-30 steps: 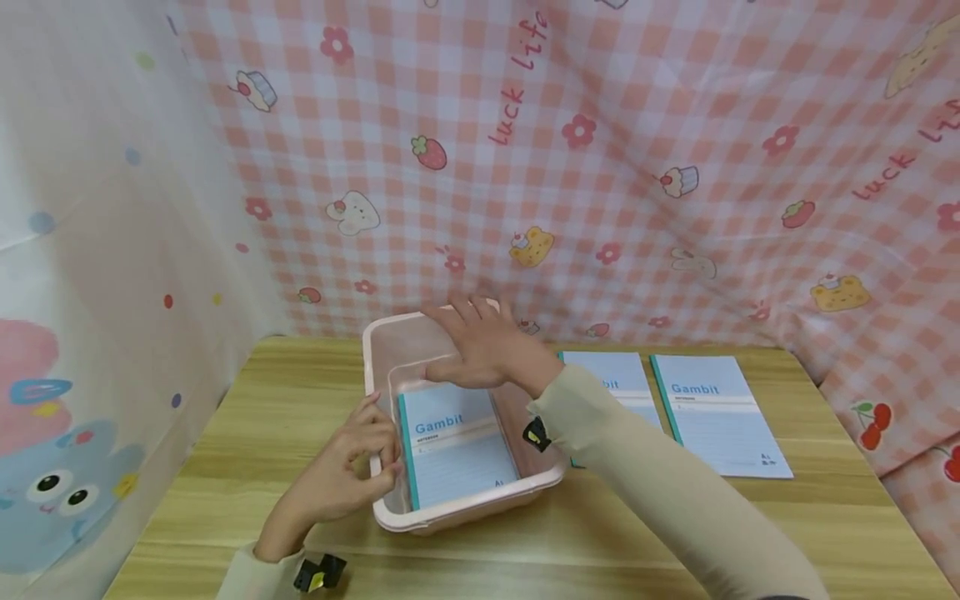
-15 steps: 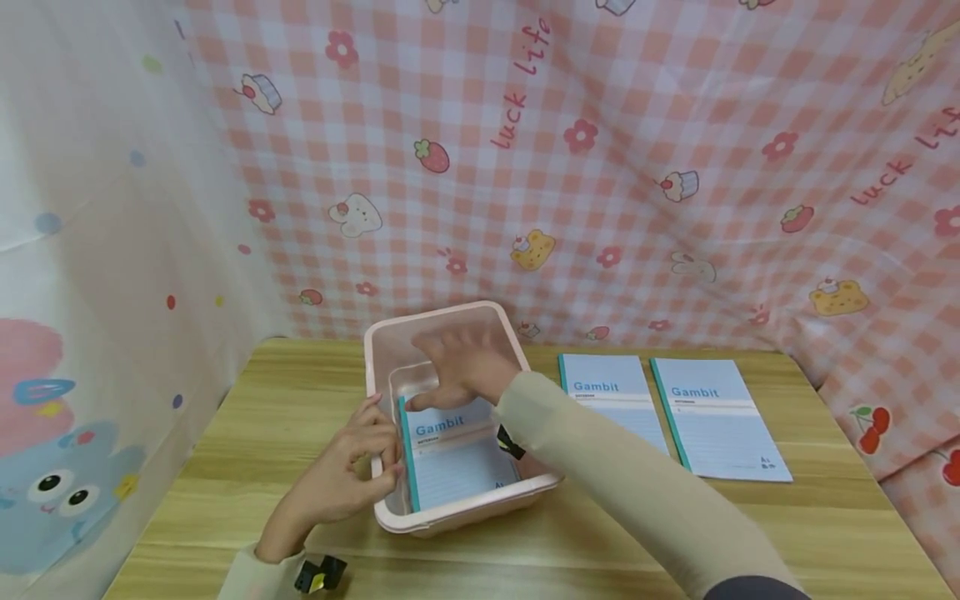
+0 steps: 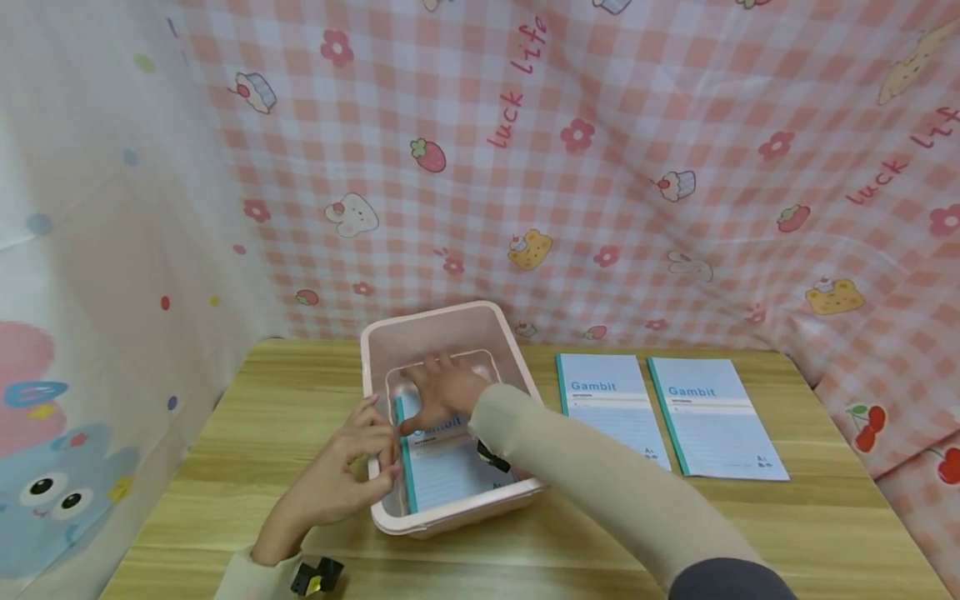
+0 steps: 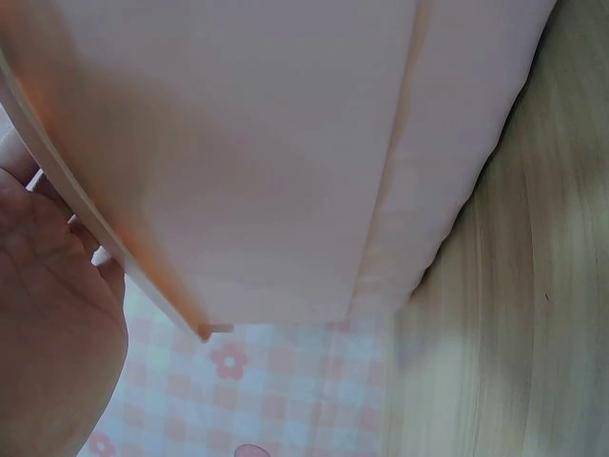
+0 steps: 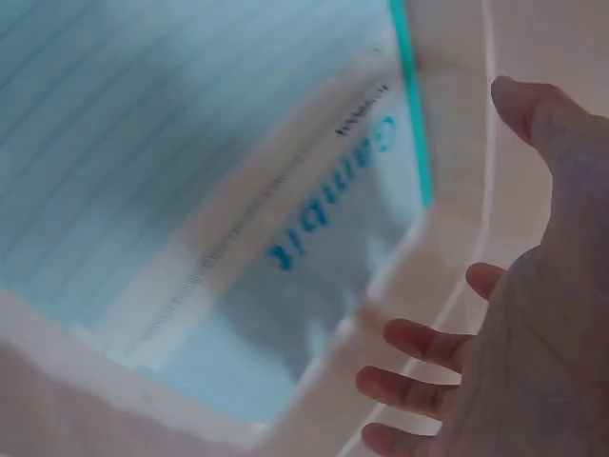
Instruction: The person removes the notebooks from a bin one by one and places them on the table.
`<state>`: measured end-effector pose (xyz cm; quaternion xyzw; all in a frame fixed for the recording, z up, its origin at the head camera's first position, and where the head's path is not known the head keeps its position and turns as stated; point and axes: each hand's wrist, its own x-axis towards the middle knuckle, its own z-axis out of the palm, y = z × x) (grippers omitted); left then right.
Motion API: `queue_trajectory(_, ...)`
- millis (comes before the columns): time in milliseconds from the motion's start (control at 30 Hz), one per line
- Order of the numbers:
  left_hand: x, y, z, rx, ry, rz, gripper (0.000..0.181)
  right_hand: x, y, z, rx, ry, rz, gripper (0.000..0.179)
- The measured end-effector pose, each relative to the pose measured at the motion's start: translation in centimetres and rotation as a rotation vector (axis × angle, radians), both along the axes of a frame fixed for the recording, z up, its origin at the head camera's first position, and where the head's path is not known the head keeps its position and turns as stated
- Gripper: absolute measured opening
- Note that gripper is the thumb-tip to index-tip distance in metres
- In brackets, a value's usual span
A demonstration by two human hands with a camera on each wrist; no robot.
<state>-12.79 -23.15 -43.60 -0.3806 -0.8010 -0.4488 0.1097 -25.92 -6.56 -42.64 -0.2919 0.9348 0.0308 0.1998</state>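
Observation:
A pale pink plastic basket [image 3: 465,506] stands on the table with a light blue Gambit notebook [image 3: 453,479] lying flat inside. My left hand [image 3: 341,471] grips the basket's left rim, fingers over the edge; the left wrist view shows the palm against the rim beside the outer basket wall [image 4: 257,162]. Inside the basket, my right hand [image 3: 444,393] is spread above the notebook's upper end, partly covering its title. Its fingers look straight and hold nothing in the right wrist view, near the basket's end wall. Whether they touch the notebook or basket, I cannot tell.
Two more Gambit notebooks with green spines lie side by side to the right of the basket: a nearer one [image 3: 611,408] and a farther one [image 3: 716,417]. The wooden table [image 3: 817,525] ends at a checked pink cloth [image 3: 637,167] behind.
My right hand has moved from above the basket's far rim down and toward me, into the basket over the notebook. The left hand keeps its place on the rim.

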Motion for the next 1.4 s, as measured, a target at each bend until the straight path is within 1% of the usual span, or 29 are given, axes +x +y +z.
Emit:
queue_trajectory(67,0.0,-0.1,0.0,0.003,0.000,-0.002,0.039,-0.2,-0.3,-0.7,-0.003,0.007,0.016,0.101)
queue_trajectory(200,0.1,-0.2,0.0,0.003,0.003,0.001,0.039,0.0,-0.6,-1.6,-0.034,0.047,0.064,0.095)
queue_trajectory(400,0.1,-0.2,0.2,0.005,0.016,-0.001,0.039,0.4,-0.4,-2.2,-0.038,0.117,0.116,0.091)
queue_trajectory(533,0.1,0.0,0.3,0.008,0.018,-0.007,0.039,0.5,-0.1,-2.4,-0.020,0.131,0.139,0.088)
queue_trajectory(600,0.1,0.1,0.3,0.008,0.019,-0.008,0.039,0.5,0.0,-2.4,-0.018,0.121,0.137,0.086)
queue_trajectory(833,0.0,0.2,0.3,0.007,0.022,0.001,0.038,0.7,0.1,-2.1,-0.068,0.114,0.106,0.079)
queue_trajectory(933,0.0,0.1,0.3,0.006,0.023,0.002,0.038,0.5,0.0,-2.1,-0.063,0.128,0.106,0.084)
queue_trajectory(1100,0.0,0.1,0.3,0.004,0.024,0.006,0.038,0.5,-0.2,-2.0,-0.046,0.176,0.119,0.094)
queue_trajectory(1200,0.0,0.1,0.3,0.003,0.024,0.008,0.037,0.6,-0.3,-1.8,-0.034,0.201,0.116,0.096)
queue_trajectory(1400,-0.1,0.2,0.1,0.014,0.029,0.001,0.038,0.7,-0.4,-2.1,-0.013,0.245,0.090,0.098)
